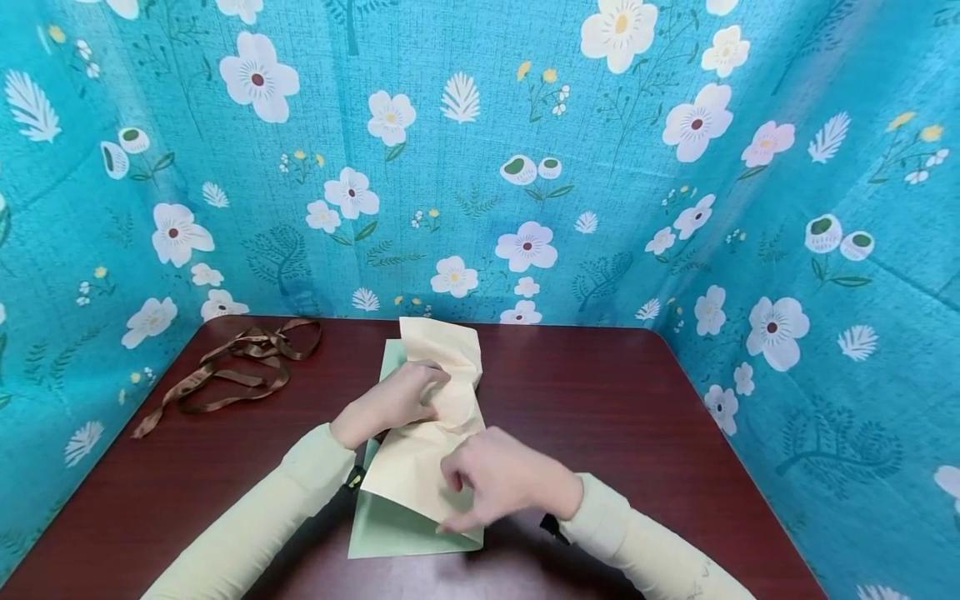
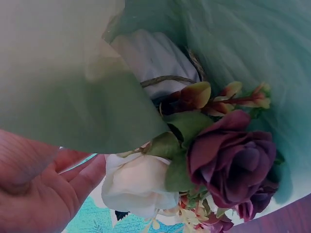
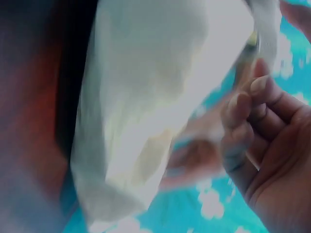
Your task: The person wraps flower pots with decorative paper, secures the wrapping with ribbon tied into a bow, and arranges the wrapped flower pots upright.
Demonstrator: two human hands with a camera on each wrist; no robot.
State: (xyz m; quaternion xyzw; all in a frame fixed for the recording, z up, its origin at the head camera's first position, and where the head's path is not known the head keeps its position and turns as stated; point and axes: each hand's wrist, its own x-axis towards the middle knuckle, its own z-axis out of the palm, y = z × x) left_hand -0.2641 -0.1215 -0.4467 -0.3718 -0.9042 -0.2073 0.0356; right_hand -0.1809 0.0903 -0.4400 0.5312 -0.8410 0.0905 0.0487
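A sheet of cream wrapping paper (image 1: pixel 420 467) with a green underside (image 1: pixel 405 529) lies folded over in the middle of the table. Inside it, in the left wrist view, are a purple rose (image 2: pixel 233 162), a white rose (image 2: pixel 138 184) and leaves, beside a white wrap (image 2: pixel 155 63) with twine round it. My left hand (image 1: pixel 397 396) rests on the paper's upper left part, its fingers loosely bent. Over the lower right edge is my right hand (image 1: pixel 506 479), blurred; its bent fingers (image 3: pixel 235 109) show nothing between them in the right wrist view. Whether it touches the paper I cannot tell.
A brown ribbon (image 1: pixel 247 367) lies in loose loops at the table's far left. The dark red table (image 1: pixel 600 400) is bordered by a blue floral cloth (image 1: pixel 450 167) at the back and sides.
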